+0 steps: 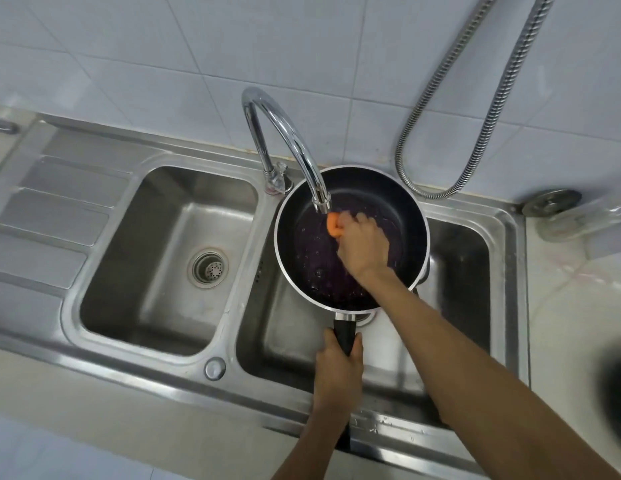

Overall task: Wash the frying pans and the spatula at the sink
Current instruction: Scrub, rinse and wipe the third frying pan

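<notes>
The round black non-stick frying pan (371,185) with its silver rim sits level over the right basin (458,271) of the stainless-steel double sink, directly under the spout of the curved chrome tap (271,133). Its floor is wet and speckled with bubbles. My left hand (338,372) is wrapped round the black handle (344,336) at the pan's six o'clock and carries it. My right hand (362,245) is inside the pan, just past its centre towards one o'clock, fingers curled on a small orange sponge (333,226) pressed to the floor below the spout.

At the pan's nine o'clock lies the left basin (156,254), with only its round drain strainer (208,268) showing. From one o'clock a ribbed metal hose (492,109) loops down the white tiled wall.

I judge the job to be at an early stage: this pan is mid-scrub, neither rinsed nor set aside. I see no spatula. A dark round shape (619,393) at the view's four o'clock edge may be a second pan, but it is too blurred to tell.
</notes>
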